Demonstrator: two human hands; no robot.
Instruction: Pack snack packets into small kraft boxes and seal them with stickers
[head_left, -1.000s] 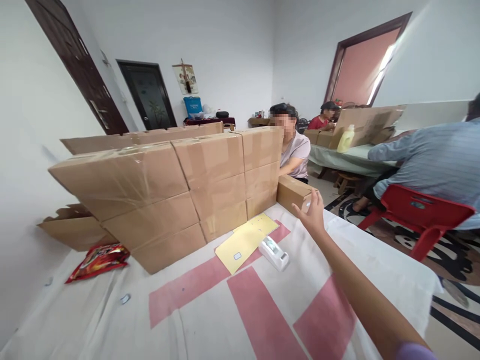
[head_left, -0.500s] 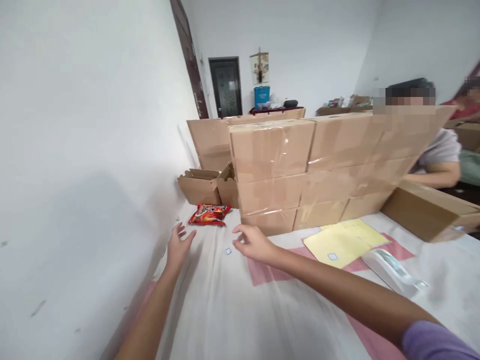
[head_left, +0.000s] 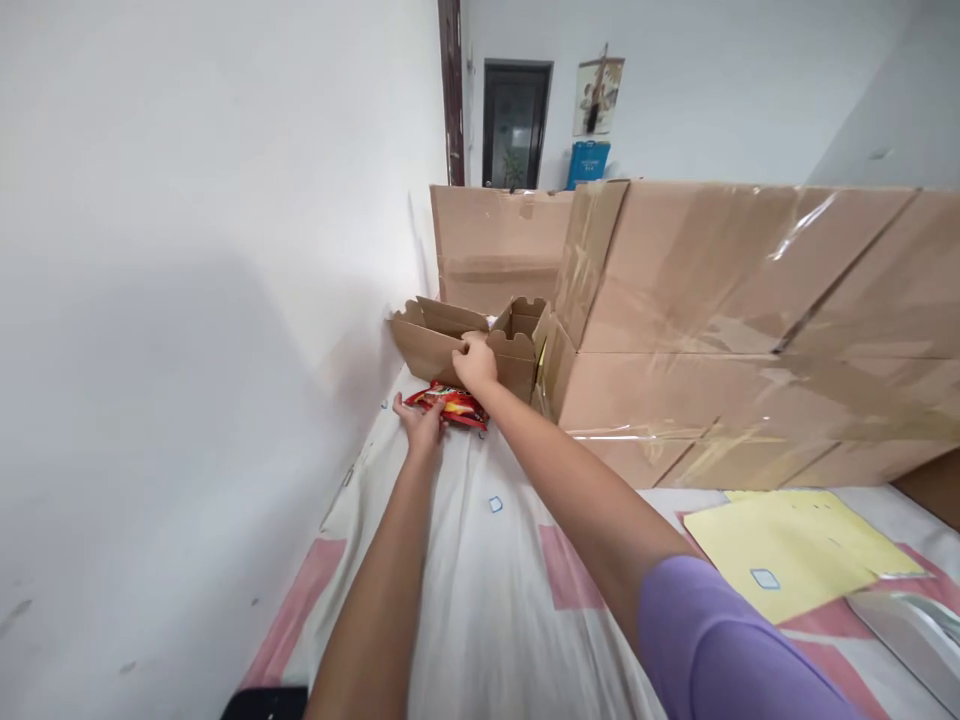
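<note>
A red packet with a bright food print [head_left: 459, 404], probably instant noodles, lies on the cloth in front of the open cardboard box [head_left: 427, 345]. My left hand [head_left: 421, 424] is at the packet's near left side, thumb and fingers apart, touching it without closing round it. Above the packet, my right hand [head_left: 477, 364] has its fingers curled at the box's upper edge and appears to grip it; the fingertips are partly hidden. A second open cardboard box [head_left: 517, 345] stands to the right of the first.
Taped cardboard cartons [head_left: 682, 270] form a tall wall on the right, and a white wall [head_left: 187, 350] borders the left. Yellow sheets [head_left: 802, 540], a white tape dispenser [head_left: 911, 635] and a small blue-edged square [head_left: 495, 505] lie on the cloth [head_left: 480, 610].
Both hands have moved forward: the left to the red packet, the right to the open box's edge. The view has turned left, and the person at right is out of view.
</note>
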